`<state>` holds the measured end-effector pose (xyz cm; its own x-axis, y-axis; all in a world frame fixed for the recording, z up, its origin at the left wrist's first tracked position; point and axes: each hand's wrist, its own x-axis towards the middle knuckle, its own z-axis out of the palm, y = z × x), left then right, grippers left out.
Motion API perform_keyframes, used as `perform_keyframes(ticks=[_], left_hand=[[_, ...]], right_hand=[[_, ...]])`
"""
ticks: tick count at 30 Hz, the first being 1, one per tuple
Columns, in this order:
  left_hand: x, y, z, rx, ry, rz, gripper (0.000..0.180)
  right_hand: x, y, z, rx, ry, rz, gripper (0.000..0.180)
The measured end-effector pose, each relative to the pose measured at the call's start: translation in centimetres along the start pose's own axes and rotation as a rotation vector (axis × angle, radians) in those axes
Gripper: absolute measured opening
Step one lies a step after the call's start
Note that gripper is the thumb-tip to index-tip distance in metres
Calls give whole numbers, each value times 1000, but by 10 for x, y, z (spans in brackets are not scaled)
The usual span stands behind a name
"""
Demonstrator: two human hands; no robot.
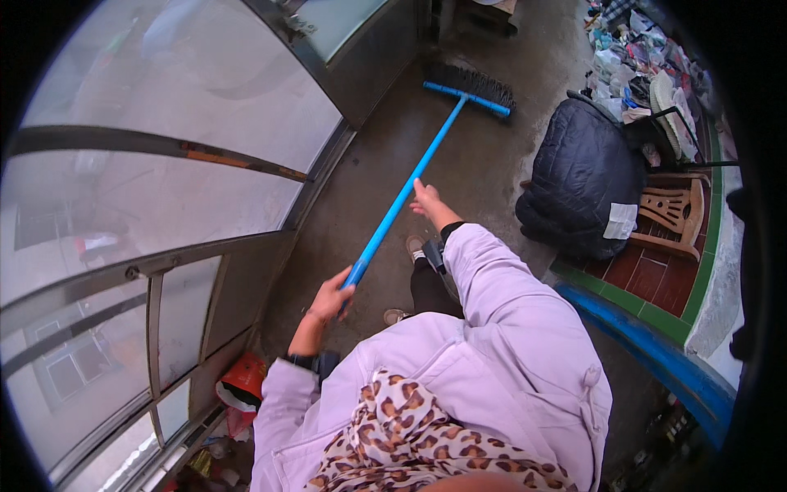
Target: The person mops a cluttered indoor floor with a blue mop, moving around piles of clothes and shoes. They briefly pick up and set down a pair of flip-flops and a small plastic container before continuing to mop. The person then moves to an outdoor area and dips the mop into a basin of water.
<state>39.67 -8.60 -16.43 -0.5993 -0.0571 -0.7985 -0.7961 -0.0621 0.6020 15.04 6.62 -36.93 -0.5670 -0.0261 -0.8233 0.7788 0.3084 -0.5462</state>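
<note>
A long blue broom handle [407, 187] runs from near my body up to a black-bristled brush head [475, 84] resting on the grey concrete floor [484, 156]. My left hand [332, 297] grips the near end of the handle. My right hand [424, 199] holds the handle further up, fingers wrapped around it. Both arms wear lilac jacket sleeves, and a leopard-print scarf hangs at my chest. My shoes show below the handle.
A curved glazed metal-framed wall [164, 197] lines the left. A black padded bundle [580, 180] lies on a plastic chair [676, 213] at right, with a heap of clothes and rubbish [639, 57] beyond. A blue and green tiled ledge [648, 328] runs at lower right. A red bag [244, 379] sits by the wall.
</note>
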Motion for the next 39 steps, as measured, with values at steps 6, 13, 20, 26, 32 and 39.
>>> perform_keyframes(ticks=[6, 13, 20, 26, 32, 39], left_hand=[[-167, -73, -32, -85, 180, -99, 42], [-350, -129, -21, -11, 426, -202, 37], [-437, -138, 18, 141, 627, -209, 32], [-496, -133, 59, 153, 818, -296, 28], [-523, -95, 123, -130, 1112, -516, 27], [-515, -53, 173, -83, 1366, -212, 24]], right_hand=[[-55, 87, 69, -77, -256, 16, 35], [-128, 191, 141, 64, -202, 201, 22], [-202, 239, 188, -111, -107, 321, 18], [-265, 273, 229, -501, -202, 451, 15], [-323, 290, 257, -1629, -1112, -124, 15], [-397, 312, 271, -1286, -1224, 60, 25]])
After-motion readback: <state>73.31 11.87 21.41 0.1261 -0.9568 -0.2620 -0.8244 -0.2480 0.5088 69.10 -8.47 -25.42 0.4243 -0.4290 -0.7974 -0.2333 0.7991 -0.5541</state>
